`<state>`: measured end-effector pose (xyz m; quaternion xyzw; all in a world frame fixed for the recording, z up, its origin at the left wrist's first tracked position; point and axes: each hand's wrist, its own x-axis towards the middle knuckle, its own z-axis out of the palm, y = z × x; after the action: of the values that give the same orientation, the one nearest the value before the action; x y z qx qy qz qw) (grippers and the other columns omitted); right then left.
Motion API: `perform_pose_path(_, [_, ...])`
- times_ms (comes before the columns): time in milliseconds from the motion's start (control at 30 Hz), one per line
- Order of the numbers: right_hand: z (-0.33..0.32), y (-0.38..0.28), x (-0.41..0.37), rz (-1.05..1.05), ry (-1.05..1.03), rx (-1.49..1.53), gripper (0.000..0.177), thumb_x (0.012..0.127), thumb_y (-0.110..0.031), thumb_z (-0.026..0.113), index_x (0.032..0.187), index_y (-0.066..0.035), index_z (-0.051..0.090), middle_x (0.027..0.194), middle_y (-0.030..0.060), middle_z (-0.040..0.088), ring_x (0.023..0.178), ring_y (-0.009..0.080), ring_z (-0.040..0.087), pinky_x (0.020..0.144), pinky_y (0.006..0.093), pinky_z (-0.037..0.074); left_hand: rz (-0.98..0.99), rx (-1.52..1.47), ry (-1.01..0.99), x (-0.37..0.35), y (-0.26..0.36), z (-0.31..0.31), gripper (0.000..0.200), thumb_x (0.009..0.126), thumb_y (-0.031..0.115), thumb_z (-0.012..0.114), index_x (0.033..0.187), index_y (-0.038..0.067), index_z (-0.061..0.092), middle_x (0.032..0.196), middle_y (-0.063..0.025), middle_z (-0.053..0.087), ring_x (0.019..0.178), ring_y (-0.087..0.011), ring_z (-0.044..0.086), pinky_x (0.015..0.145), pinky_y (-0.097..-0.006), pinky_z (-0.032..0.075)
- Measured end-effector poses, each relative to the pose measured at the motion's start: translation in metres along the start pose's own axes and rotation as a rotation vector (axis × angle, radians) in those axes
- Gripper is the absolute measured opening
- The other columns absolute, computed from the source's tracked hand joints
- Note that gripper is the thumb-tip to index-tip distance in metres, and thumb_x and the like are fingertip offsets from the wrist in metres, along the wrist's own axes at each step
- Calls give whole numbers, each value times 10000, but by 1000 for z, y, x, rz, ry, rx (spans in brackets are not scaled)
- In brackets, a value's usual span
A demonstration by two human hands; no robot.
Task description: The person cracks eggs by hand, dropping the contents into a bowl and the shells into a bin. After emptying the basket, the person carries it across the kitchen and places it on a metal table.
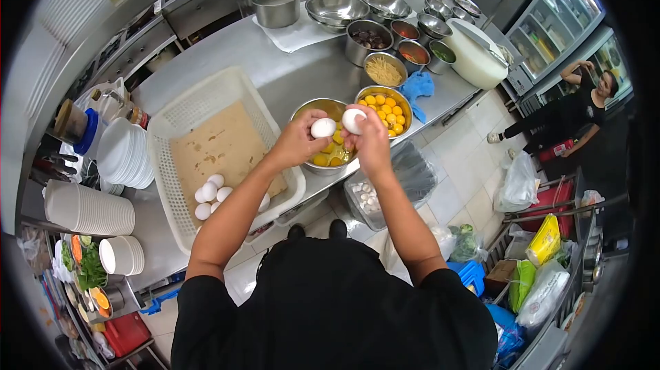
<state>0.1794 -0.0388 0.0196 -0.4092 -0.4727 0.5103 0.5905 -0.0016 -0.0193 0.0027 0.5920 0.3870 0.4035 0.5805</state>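
Over a metal bowl [300, 110] that holds several yolks and egg white, both my hands are raised close together. My left hand [297, 142] is closed around a white egg [322, 128]. In my right hand [373, 139] is another white egg [354, 121], gripped by the fingers. A second metal bowl [408, 105], filled with many yolks, stands just right of the first. On my left, a white plastic basket [161, 157] lined with brown cardboard [220, 136] holds several whole eggs [214, 191] near its front. My left forearm crosses over the basket's front corner.
A lined bin [412, 170] with eggshells [366, 196] stands below the counter edge. Blue cloth [416, 85], a noodle bowl [385, 71] and other metal bowls [337, 9] line the back. Stacked white plates [124, 153] and containers [89, 210] stand left. Another person [584, 105] is at right.
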Motion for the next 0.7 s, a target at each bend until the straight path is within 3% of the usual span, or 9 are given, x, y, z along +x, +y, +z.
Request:
perform_pose_path(67, [-14, 0, 12, 310, -155, 565, 203, 885, -74, 564, 1060, 26, 577, 892, 95, 627, 736, 148, 613, 636, 250, 516, 5, -21, -17, 2, -7, -4, 498, 811, -20, 659, 1274, 0, 477, 1150, -64, 579, 1050, -136, 578, 902, -272, 485])
perform_pose_path(133, [-21, 14, 17, 297, -123, 534, 154, 864, -46, 555, 995, 22, 599, 895, 96, 642, 733, 134, 624, 619, 236, 522, 18, -42, -34, 3, -15, -8, 508, 811, -41, 648, 1279, 8, 456, 1162, -66, 566, 1068, -142, 571, 918, -276, 478])
perform_pose_path(200, [-26, 19, 20, 332, -191, 150, 188, 869, -61, 570, 1028, 28, 617, 904, 105, 661, 758, 139, 640, 606, 241, 521, 46, -26, -16, 3, -16, -8, 510, 809, -44, 647, 1284, -7, 463, 1187, -75, 552, 1089, -153, 568, 934, -284, 477])
perform_pose_path(367, [-14, 18, 22, 307, -375, 78, 409, 828, -39, 673, 1222, 8, 575, 997, 77, 674, 823, 109, 655, 610, 216, 518, 64, -37, 18, -1, -9, 1, 536, 818, -30, 658, 1315, -29, 456, 1218, -95, 559, 1089, -162, 577, 952, -287, 472])
perform_pose_path(633, [-5, 24, 26, 220, -358, -82, 397, 813, -61, 690, 1192, 2, 591, 967, 59, 669, 797, 91, 617, 637, 217, 516, 73, 92, 29, 2, -8, -10, 419, 876, 37, 626, 1281, -29, 540, 1233, -106, 569, 1075, -175, 581, 950, -292, 476])
perform_pose_path(700, [-5, 28, 28, 188, -366, -127, 411, 801, -78, 702, 1186, 12, 589, 951, 58, 670, 805, 94, 618, 635, 222, 519, 132, 172, 72, 1, -6, -7, 415, 827, 106, 694, 1221, 9, 606, 1162, -115, 644, 1022, -140, 608, 877, -271, 496])
